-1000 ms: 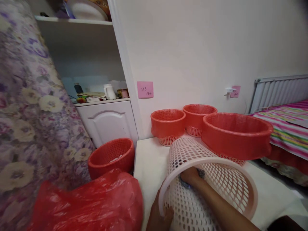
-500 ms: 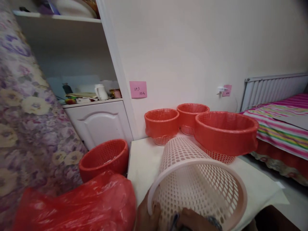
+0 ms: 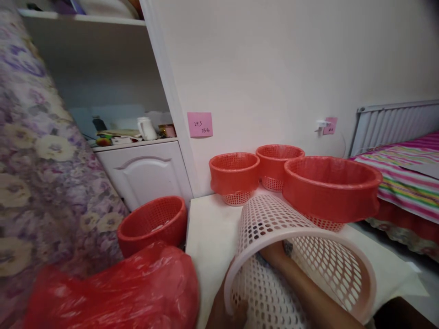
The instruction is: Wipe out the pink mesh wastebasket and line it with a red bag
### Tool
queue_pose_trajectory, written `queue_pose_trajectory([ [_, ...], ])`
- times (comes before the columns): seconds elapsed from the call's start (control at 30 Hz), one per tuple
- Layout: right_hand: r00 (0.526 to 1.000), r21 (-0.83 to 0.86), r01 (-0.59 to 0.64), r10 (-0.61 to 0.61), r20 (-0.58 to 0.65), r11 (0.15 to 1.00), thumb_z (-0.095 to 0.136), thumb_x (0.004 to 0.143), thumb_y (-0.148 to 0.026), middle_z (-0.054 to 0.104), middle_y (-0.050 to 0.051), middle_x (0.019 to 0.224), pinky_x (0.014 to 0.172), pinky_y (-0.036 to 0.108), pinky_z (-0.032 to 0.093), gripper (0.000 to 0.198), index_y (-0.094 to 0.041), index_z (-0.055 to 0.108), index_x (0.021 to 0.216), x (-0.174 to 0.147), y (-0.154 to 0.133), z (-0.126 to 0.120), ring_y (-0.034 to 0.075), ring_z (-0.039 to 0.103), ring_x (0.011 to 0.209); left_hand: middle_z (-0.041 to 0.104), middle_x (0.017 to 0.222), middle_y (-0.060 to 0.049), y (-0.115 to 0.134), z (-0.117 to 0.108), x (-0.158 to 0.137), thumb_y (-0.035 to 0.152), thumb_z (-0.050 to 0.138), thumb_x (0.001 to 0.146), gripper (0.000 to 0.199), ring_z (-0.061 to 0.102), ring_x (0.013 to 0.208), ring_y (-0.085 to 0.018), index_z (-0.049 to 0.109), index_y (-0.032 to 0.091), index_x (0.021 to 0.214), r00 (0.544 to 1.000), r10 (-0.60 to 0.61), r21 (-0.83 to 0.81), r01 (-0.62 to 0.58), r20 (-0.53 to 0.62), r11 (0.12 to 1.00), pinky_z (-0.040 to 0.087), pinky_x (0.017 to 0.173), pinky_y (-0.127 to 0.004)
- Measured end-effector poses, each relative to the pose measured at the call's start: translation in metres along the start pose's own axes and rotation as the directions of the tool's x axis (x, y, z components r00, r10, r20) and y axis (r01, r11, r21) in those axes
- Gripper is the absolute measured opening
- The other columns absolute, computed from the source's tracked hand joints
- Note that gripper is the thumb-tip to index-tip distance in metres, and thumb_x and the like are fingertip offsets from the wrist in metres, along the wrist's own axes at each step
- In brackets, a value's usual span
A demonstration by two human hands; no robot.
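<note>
One sideways pale basket (image 3: 270, 219), rim (image 3: 291, 234) within the left grip (image 3: 234, 317).

A pale basket (image 3: 274, 215) lies tipped on a white table (image 3: 212, 233), its mouth toward the wearer; the left hand (image 3: 238, 313) grips the rim's left side; the right hand (image 3: 270, 252), partly hidden inside, holds a greyish cloth (image 3: 288, 247); behind stand a large red-lined basket (image 3: 331, 198) and two smaller ones (image 3: 235, 182); left of the table, a red plastic bag (image 3: 133, 290) lies before another red basket (image 3: 171, 230).
</note>
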State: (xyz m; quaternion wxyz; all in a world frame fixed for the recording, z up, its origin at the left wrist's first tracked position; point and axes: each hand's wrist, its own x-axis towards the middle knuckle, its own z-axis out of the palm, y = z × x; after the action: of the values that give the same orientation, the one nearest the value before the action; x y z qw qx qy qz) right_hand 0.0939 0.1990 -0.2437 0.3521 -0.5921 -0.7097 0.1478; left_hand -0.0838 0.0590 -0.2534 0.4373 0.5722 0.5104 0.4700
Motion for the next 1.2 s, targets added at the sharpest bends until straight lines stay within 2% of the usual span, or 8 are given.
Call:
queue_pose_trajectory([
  [0.3,0.982,-0.102,-0.02,0.038,0.185,0.995,0.053,0.068,-0.009,0.064,0.009,0.121,0.1,0.044,0.038,0.054,-0.024,0.061,0.119,-0.003,0.009,0.005,0.031,0.053,0.115,0.065,0.118,-0.018,-0.021,0.002,0.003,0.051,0.063,0.071,0.063,0.058,0.114,-0.033,0.057,0.011,0.12,0.999,-0.044,-0.029,0.044,0.008,0.999,0.042,0.103,-0.048],
  [0.5,0.943,-0.122,0.079,-0.035,0.33,0.989,0.054,0.055,-0.004,0.057,0.016,0.12,0.098,0.041,0.039,0.065,-0.014,0.057,0.12,-0.079,-0.002,-0.019,0.03,0.052,0.112,0.066,0.116,-0.019,-0.011,0.0,0.003,0.042,0.059,0.076,0.053,0.062,0.105,-0.03,0.058,0.008,0.116,0.994,-0.008,-0.068,0.016,0.106,0.998,0.049,0.094,-0.041],
  [0.6,0.877,-0.09,0.134,-0.075,0.474,0.987,0.057,0.057,-0.007,0.053,0.016,0.127,0.1,0.042,0.037,0.066,-0.016,0.054,0.123,-0.126,-0.011,-0.033,0.031,0.048,0.117,0.071,0.102,-0.014,-0.002,0.002,0.003,0.037,0.059,0.076,0.04,0.065,0.095,-0.027,0.064,0.01,0.106,0.998,0.002,-0.039,0.001,0.071,0.999,0.051,0.09,-0.037],
  [0.73,0.765,0.195,0.106,-0.205,0.61,0.975,0.058,0.071,-0.019,0.063,0.007,0.109,0.09,0.035,0.043,0.032,-0.023,0.064,0.102,-0.151,-0.011,-0.049,0.024,0.057,0.102,0.071,0.073,-0.009,0.009,-0.001,0.0,0.037,0.056,0.076,0.032,0.067,0.071,-0.025,0.067,0.01,0.089,0.998,-0.03,0.057,0.033,-0.053,0.998,0.056,0.069,-0.034],
  [0.83,0.813,0.369,0.153,-0.329,0.48,0.917,0.057,0.061,-0.009,0.063,0.003,0.108,0.091,0.03,0.043,0.049,-0.026,0.061,0.106,-0.138,-0.004,-0.056,0.02,0.057,0.102,0.073,0.081,-0.011,0.016,-0.01,0.0,0.036,0.053,0.077,0.034,0.068,0.079,-0.028,0.067,0.01,0.095,0.99,0.002,0.115,0.014,-0.141,0.993,0.056,0.071,-0.036],
  [1.0,0.978,0.124,0.18,-0.191,0.079,0.976,0.048,0.061,-0.005,0.062,0.009,0.111,0.1,0.038,0.039,0.057,-0.021,0.06,0.114,-0.07,-0.007,-0.051,0.023,0.053,0.11,0.062,0.127,-0.012,0.014,-0.013,0.003,0.04,0.051,0.084,0.05,0.057,0.118,-0.029,0.055,0.014,0.126,0.965,0.201,0.247,-0.156,-0.168,0.956,0.044,0.103,-0.043],
  [1.1,0.994,0.027,0.055,-0.053,-0.095,0.998,0.044,0.076,-0.013,0.067,0.008,0.111,0.102,0.046,0.037,0.041,-0.026,0.064,0.11,-0.025,-0.01,-0.035,0.027,0.054,0.113,0.053,0.138,-0.014,0.002,-0.001,0.003,0.039,0.053,0.083,0.06,0.047,0.128,-0.03,0.043,0.014,0.136,0.968,0.225,0.159,-0.206,-0.111,0.966,0.036,0.109,-0.048],
  [1.2,0.993,0.009,0.012,-0.011,-0.113,1.0,0.038,0.086,-0.021,0.069,0.008,0.11,0.099,0.048,0.039,0.036,-0.029,0.067,0.107,0.0,-0.004,-0.012,0.028,0.055,0.114,0.045,0.144,-0.015,-0.012,0.011,0.004,0.04,0.054,0.08,0.067,0.04,0.133,-0.031,0.039,0.013,0.139,0.98,0.177,0.016,-0.176,-0.088,0.984,0.03,0.112,-0.051],
])
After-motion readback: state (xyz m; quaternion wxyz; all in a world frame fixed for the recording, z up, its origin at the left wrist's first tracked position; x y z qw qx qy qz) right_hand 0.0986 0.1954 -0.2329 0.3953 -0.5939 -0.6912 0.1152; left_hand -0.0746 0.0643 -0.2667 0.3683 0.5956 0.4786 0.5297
